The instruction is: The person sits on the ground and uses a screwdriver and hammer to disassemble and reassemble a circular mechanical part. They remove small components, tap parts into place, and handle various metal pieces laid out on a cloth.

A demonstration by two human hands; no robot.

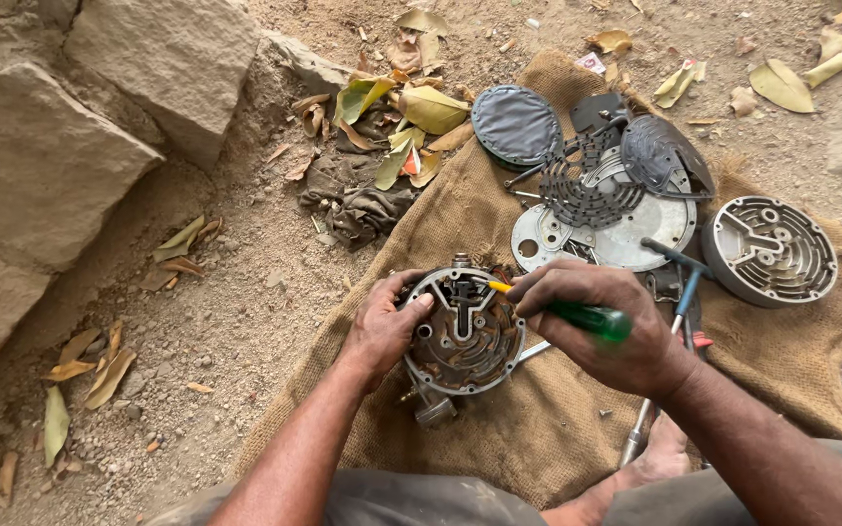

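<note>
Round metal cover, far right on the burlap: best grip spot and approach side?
The round metal cover lies flat, ribbed face up, clear of the other parts. Probably best to pinch its outer rim, coming from the right edge, where open burlap leaves room for fingers. On its left side the T-handled tool and thin plate lie close, and the inner ribs look too shallow to hold.

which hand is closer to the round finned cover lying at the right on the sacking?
Right. The right hand, gripping a green-handled screwdriver, is just left of the cover; the left hand is farther left.

Even, diffuse daylight; soft faint shadows, no glare. Focus sharp throughout. Slight wide-angle stretch at frame edges.
</note>
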